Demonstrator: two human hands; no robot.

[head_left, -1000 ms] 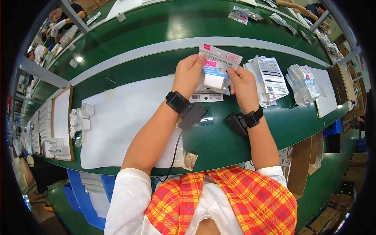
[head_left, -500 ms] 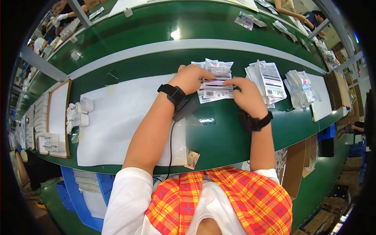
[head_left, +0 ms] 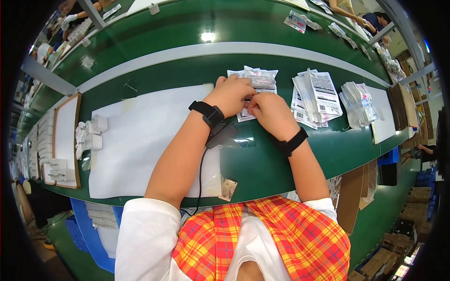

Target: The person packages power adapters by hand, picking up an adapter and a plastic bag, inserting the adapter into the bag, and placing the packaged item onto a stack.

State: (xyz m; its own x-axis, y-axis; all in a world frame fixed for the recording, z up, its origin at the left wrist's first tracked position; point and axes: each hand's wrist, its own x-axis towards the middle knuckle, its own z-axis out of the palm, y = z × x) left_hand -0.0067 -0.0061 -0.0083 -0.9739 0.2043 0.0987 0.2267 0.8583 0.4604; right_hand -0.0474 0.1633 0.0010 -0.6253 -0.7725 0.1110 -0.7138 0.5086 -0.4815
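A small pile of flat white printed packets (head_left: 265, 77) lies on the green table in front of me, its lower part covered by my hands. My left hand (head_left: 229, 97) rests over the pile's left side, fingers curled down onto the packets. Against its fingertips, my right hand (head_left: 272, 112) is closed with thumb and fingers together; what they pinch is hidden. Each wrist wears a black strap, and a dark box with a cable hangs by the left one. To the right lies a larger fanned stack of the same packets (head_left: 323, 96).
Farther right is a bundle of packets (head_left: 358, 105) held by a clear wrap. A white sheet (head_left: 150, 145) covers the table's left part, with white plug adapters (head_left: 96, 131) at its edge beside a shallow tray (head_left: 79, 136). A pale rail (head_left: 225, 49) crosses behind; co-workers sit beyond.
My right hand has moved left and turned inward to meet the left hand over the packets. Its pointing finger has curled in. The left hand has stayed nearly in place.
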